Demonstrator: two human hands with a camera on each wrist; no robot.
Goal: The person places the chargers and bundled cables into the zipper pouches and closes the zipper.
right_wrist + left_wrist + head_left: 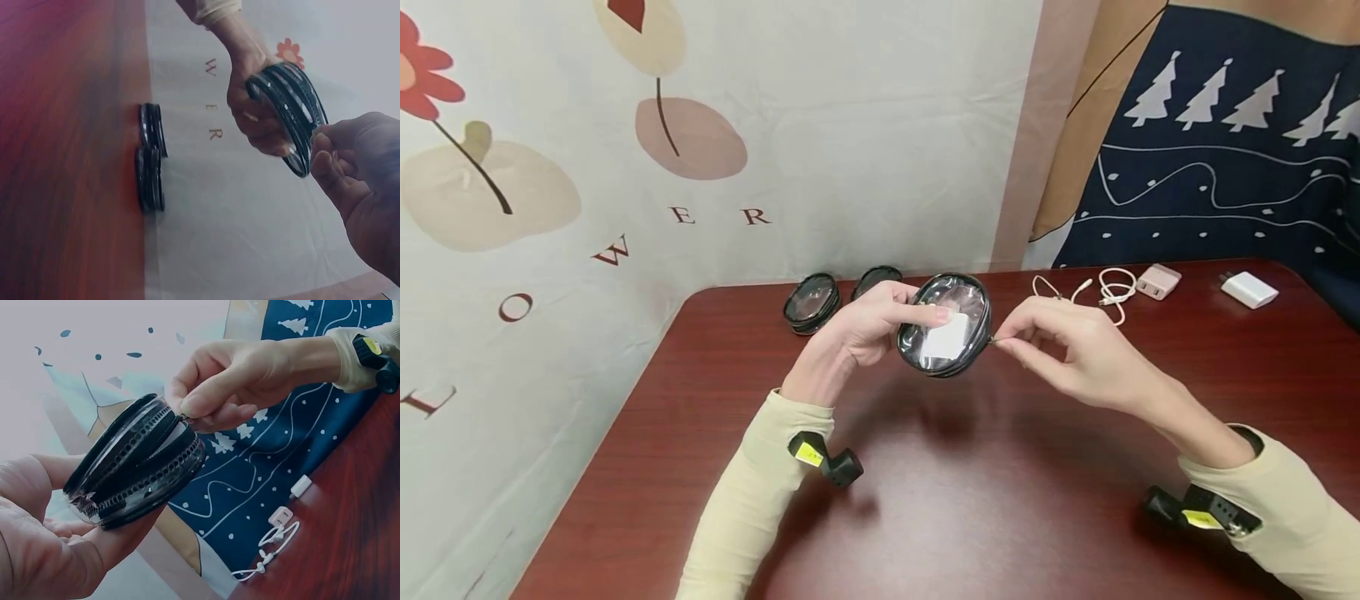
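A small round clear zip pouch (967,310) with black trim is held up above the table by my left hand (874,323). The left thumb presses on its clear face, the other fingers behind it. Inside the pouch lies a white object (945,337), its kind unclear through the plastic. My right hand (1078,348) pinches the zipper pull (992,339) at the pouch's right edge between thumb and forefinger. In the left wrist view the zipper bands of the pouch (140,465) spread apart near the pull.
Two similar black-trimmed pouches, a nearer one (812,303) and one partly hidden (877,275), stand at the table's back edge. Back right lie white cables (1117,287), a pink charger (1158,282) and a white charger (1249,289). A printed curtain (880,150) hangs behind the table (1000,500).
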